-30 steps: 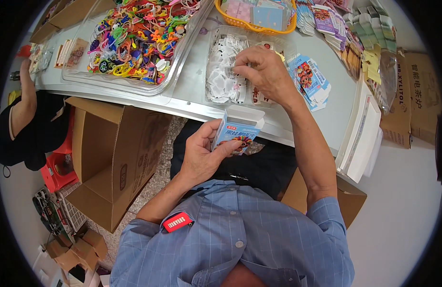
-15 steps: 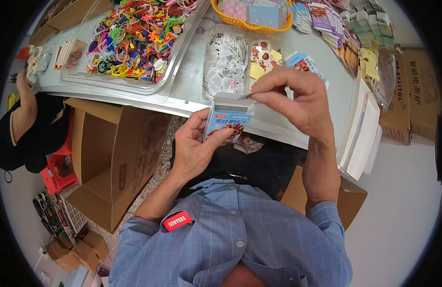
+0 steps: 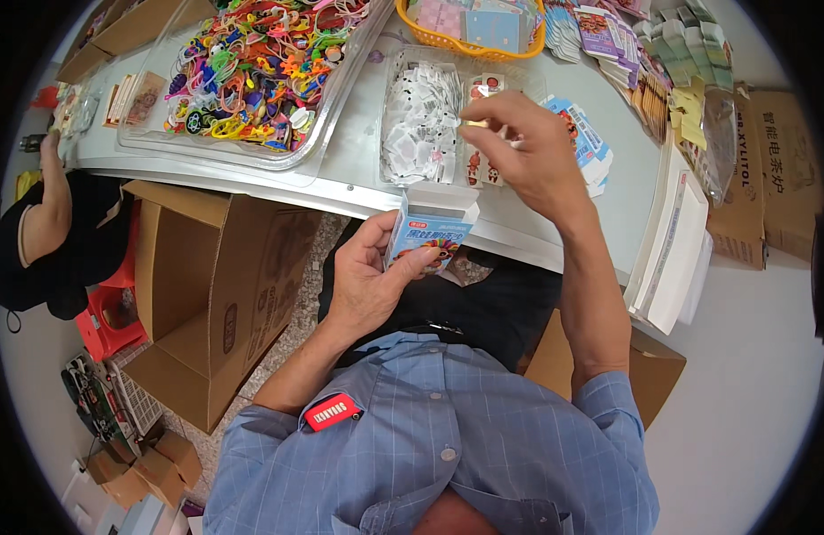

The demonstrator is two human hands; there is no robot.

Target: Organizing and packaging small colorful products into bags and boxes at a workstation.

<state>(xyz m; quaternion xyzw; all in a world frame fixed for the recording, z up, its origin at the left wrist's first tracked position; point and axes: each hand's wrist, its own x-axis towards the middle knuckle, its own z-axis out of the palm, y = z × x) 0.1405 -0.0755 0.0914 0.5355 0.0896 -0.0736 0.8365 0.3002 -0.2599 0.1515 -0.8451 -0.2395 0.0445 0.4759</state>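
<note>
My left hand (image 3: 369, 283) holds a small blue and white carton (image 3: 427, 234) upright over my lap, its top flap open. Above it, my right hand (image 3: 523, 153) hovers over a clear tray (image 3: 396, 169), pinching a small yellow item (image 3: 473, 124) between thumb and fingers. The tray holds a heap of small white tags (image 3: 419, 120) on its left side and small printed cards (image 3: 480, 165) on its right. Flat blue cartons (image 3: 589, 143) lie just right of the tray.
A large clear tray of colourful plastic trinkets (image 3: 251, 67) sits on the grey table (image 3: 350, 165). An orange basket (image 3: 470, 40) and stacked cards are behind. An open cardboard box (image 3: 216, 285) stands at my left. Another person (image 3: 46, 232) sits far left. White sheets (image 3: 671, 259) lie right.
My right hand came back from the tray to the carton, then lifted again toward the tray with a small yellow piece. The left hand keeps the carton, now slightly lower.
</note>
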